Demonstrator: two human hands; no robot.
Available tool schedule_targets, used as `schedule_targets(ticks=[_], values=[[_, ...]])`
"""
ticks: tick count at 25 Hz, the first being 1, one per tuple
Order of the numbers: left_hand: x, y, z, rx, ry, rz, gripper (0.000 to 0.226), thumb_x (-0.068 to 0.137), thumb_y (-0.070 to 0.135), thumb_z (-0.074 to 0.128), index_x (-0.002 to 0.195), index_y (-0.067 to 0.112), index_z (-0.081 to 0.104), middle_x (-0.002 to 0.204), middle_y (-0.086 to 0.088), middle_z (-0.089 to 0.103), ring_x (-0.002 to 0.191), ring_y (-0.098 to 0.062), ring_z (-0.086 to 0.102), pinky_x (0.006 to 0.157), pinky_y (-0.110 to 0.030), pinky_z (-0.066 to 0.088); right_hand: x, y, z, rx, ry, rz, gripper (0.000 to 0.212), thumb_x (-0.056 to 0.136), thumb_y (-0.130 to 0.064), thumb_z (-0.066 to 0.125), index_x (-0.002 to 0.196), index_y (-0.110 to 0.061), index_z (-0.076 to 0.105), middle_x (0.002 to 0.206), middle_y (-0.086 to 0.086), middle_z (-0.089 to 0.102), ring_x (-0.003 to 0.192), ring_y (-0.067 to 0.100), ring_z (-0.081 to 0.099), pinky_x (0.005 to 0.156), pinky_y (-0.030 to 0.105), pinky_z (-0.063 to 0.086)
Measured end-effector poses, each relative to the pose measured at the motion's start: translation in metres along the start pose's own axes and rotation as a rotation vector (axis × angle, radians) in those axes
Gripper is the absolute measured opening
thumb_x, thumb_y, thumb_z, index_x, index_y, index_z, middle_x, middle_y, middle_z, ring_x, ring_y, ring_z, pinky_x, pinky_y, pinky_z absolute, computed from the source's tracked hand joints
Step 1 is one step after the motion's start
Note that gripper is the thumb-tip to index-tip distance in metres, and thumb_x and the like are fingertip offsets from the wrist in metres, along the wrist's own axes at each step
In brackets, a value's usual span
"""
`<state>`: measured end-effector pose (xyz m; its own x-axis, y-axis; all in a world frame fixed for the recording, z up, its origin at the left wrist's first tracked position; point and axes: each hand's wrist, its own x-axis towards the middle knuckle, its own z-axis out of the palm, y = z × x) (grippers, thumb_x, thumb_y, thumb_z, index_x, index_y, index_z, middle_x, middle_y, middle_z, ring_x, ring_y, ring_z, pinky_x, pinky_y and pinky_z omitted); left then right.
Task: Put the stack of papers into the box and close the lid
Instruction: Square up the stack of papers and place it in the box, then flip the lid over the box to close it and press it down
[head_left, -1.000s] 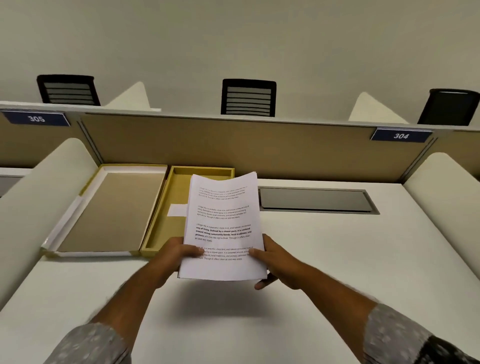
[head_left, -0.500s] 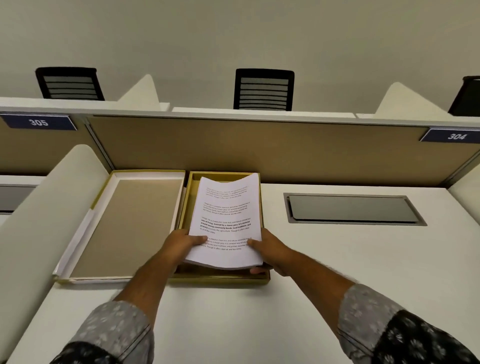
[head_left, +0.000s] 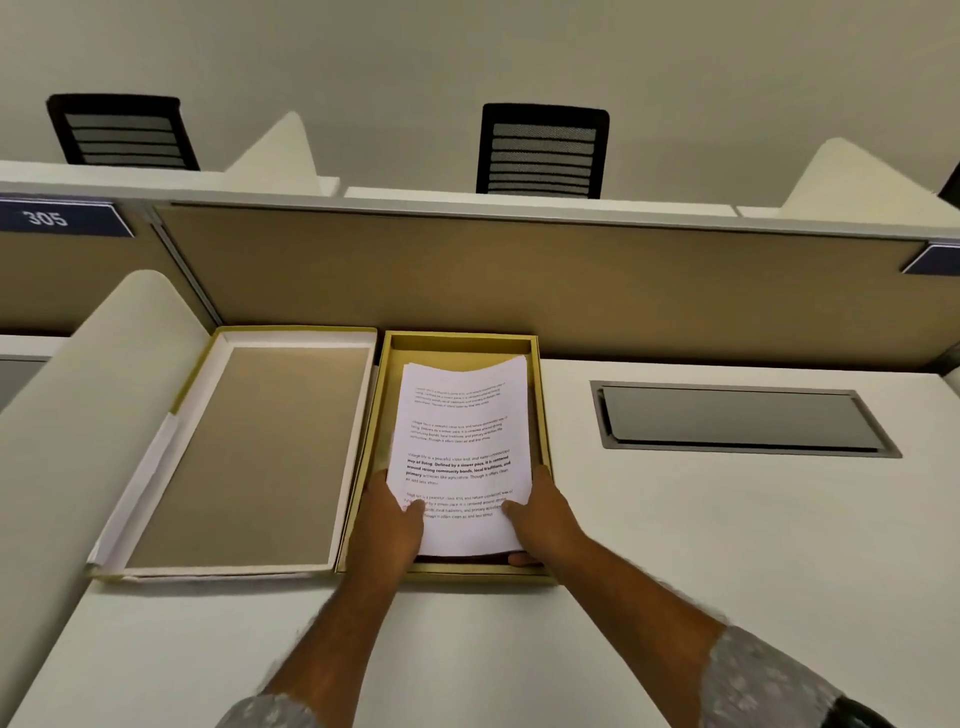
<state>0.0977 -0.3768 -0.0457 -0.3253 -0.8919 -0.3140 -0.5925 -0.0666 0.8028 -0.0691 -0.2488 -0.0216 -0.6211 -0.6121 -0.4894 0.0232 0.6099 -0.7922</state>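
In the head view I see the stack of papers at the centre of the frame, lying inside the open yellow box, its far edge bowed upward and its near edge held a little above the box floor. My left hand pinches the stack's lower left corner, thumb on the printed top sheet and the other fingers hidden beneath. My right hand pinches the lower right corner the same way, thumb on top, with one fingertip showing under the near edge. Both forearms reach up from the bottom of the frame over the white table.

Just left of the box, touching or nearly touching it, the lid lies upside down on the table, its brown inner face upward. Right of the box a grey cable hatch is set into the table. A tan partition runs across behind, with a sign reading 305 at upper left.
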Motion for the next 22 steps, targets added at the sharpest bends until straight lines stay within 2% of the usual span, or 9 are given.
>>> schedule_targets(ticks=[4, 7, 8, 9, 12, 16, 18, 20, 22], values=[[-0.007, -0.002, 0.001, -0.008, 0.059, 0.056, 0.054, 0.097, 0.014, 0.072, 0.146, 0.016, 0.051, 0.139, -0.004, 0.065, 0.126, -0.026, 0.063, 0.100, -0.037, 0.049, 0.000, 0.008, 0.005, 0.007, 0.023, -0.039, 0.063, 0.105, -0.016, 0.063, 0.160, -0.027, 0.035, 0.153, 0.002, 0.055, 0.113, 0.020, 0.057, 0.054, 0.027, 0.065], [-0.011, 0.001, 0.003, 0.014, 0.097, 0.069, 0.054, 0.096, 0.018, 0.074, 0.145, 0.018, 0.051, 0.139, -0.004, 0.065, 0.125, -0.026, 0.064, 0.100, -0.039, 0.052, -0.005, 0.010, 0.007, -0.073, 0.082, -0.097, 0.064, 0.104, -0.020, 0.066, 0.160, -0.024, 0.037, 0.153, 0.002, 0.057, 0.124, 0.025, 0.062, 0.082, 0.036, 0.068], [-0.013, 0.001, 0.004, 0.038, 0.109, 0.075, 0.056, 0.095, 0.019, 0.075, 0.145, 0.018, 0.051, 0.140, -0.004, 0.064, 0.125, -0.026, 0.064, 0.101, -0.042, 0.055, -0.007, 0.010, 0.005, -0.134, 0.074, -0.123, 0.066, 0.102, -0.023, 0.069, 0.159, -0.022, 0.037, 0.154, 0.002, 0.057, 0.129, 0.026, 0.062, 0.093, 0.035, 0.064], [-0.015, 0.001, 0.005, 0.069, 0.122, 0.088, 0.058, 0.094, 0.021, 0.075, 0.146, 0.019, 0.050, 0.140, -0.004, 0.062, 0.126, -0.026, 0.063, 0.102, -0.045, 0.057, -0.008, 0.010, 0.002, -0.224, 0.048, -0.146, 0.070, 0.099, -0.027, 0.073, 0.158, -0.021, 0.038, 0.153, 0.002, 0.059, 0.130, 0.025, 0.063, 0.096, 0.030, 0.059], [-0.021, 0.001, 0.003, 0.136, 0.128, 0.134, 0.068, 0.091, 0.025, 0.079, 0.149, 0.020, 0.046, 0.143, -0.005, 0.057, 0.128, -0.025, 0.061, 0.102, -0.045, 0.058, -0.013, 0.005, -0.013, -0.536, -0.002, -0.200, 0.072, 0.090, -0.035, 0.078, 0.152, -0.021, 0.043, 0.141, 0.002, 0.067, 0.109, 0.022, 0.068, 0.077, 0.017, 0.050], [-0.042, 0.003, -0.003, 0.290, 0.121, 0.169, 0.079, 0.085, 0.025, 0.083, 0.151, 0.018, 0.039, 0.141, -0.007, 0.054, 0.125, -0.026, 0.061, 0.085, -0.036, 0.055, -0.029, 0.002, -0.032, -0.644, 0.064, -0.268, 0.060, 0.095, -0.033, 0.074, 0.149, -0.019, 0.051, 0.137, 0.005, 0.070, 0.113, 0.026, 0.071, 0.089, 0.031, 0.057], [-0.059, 0.001, -0.005, 0.320, 0.144, 0.188, 0.077, 0.085, 0.022, 0.083, 0.150, 0.017, 0.042, 0.144, -0.007, 0.055, 0.129, -0.026, 0.059, 0.087, -0.035, 0.054, -0.040, 0.003, -0.036, -0.632, 0.078, -0.281, 0.060, 0.094, -0.035, 0.074, 0.148, -0.019, 0.054, 0.131, 0.004, 0.072, 0.106, 0.022, 0.070, 0.088, 0.032, 0.057], [-0.076, 0.000, -0.009, 0.227, 0.154, 0.177, 0.067, 0.089, 0.020, 0.080, 0.149, 0.017, 0.049, 0.149, -0.005, 0.056, 0.135, -0.027, 0.057, 0.100, -0.039, 0.054, -0.054, 0.004, -0.041, -0.573, 0.066, -0.281, 0.054, 0.093, -0.037, 0.075, 0.143, -0.022, 0.059, 0.120, 0.000, 0.075, 0.094, 0.016, 0.066, 0.081, 0.029, 0.054], [-0.092, -0.001, -0.017, 0.001, 0.197, 0.112, 0.054, 0.093, 0.015, 0.077, 0.143, 0.018, 0.057, 0.140, -0.002, 0.061, 0.133, -0.027, 0.060, 0.098, -0.035, 0.058, -0.069, 0.004, -0.044, -0.533, 0.048, -0.300, 0.047, 0.092, -0.037, 0.076, 0.135, -0.024, 0.064, 0.115, -0.002, 0.076, 0.092, 0.015, 0.066, 0.080, 0.030, 0.056]])
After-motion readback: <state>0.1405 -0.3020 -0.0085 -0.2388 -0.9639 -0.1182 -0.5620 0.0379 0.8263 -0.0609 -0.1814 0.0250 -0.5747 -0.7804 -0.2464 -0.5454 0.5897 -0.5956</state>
